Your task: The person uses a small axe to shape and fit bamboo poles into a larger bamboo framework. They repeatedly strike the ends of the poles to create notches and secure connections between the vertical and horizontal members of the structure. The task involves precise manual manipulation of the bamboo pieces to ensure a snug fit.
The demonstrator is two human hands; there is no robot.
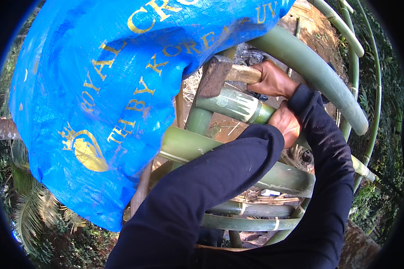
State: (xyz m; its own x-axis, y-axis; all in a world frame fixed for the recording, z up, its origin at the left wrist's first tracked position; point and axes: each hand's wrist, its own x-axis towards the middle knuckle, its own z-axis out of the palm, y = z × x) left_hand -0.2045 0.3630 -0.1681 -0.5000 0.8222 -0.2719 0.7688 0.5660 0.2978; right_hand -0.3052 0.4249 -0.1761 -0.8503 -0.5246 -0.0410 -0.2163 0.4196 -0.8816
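Observation:
My right hand (274,80) is closed around the short wooden handle of an axe (214,77) with a rusty, dark metal head. The lower edge of that head meets the end of a green bamboo pole (231,104), or overlaps it from this view. Pale scraped streaks mark the pole beside a node. Lower down, my left hand (286,124) wraps around the same pole, its fingers partly hidden behind it. Both forearms wear dark sleeves, and the left sleeve crosses in front of a thicker bamboo pole (285,179).
A blue tarp (94,98) with gold print bulges across the upper left. One thick bamboo pole (318,71) slants past my right hand. Several horizontal bamboo poles (251,223) lie below my arms. Thin stalks (376,80) and dense foliage stand at the right.

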